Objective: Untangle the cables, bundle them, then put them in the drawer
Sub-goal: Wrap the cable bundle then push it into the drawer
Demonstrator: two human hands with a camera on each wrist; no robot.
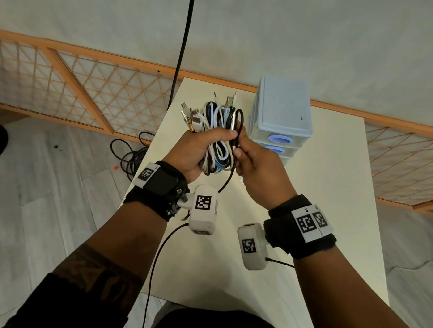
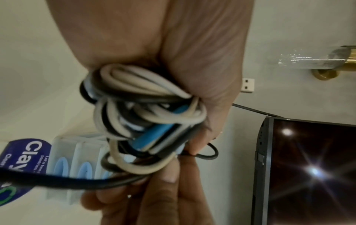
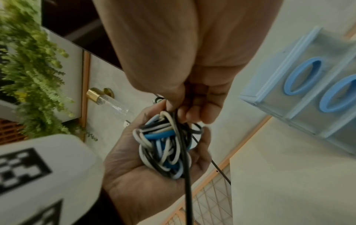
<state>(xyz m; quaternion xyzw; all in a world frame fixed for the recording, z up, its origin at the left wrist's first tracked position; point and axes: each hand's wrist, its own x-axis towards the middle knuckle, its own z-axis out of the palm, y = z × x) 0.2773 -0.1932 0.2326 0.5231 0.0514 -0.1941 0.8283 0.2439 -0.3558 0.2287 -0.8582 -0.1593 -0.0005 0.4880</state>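
The left hand [image 1: 191, 150] was curled around a folded bundle of white, blue and black cables [image 1: 219, 129], held above the white table [image 1: 331, 217]. The right hand [image 1: 257, 170] pinched a thin black cable [image 1: 238, 137] beside it. Wrapping that strand snugly around the middle would probably secure the loops; the pale blue plastic drawer unit [image 1: 283, 109] stood just beyond, drawers apparently closed.
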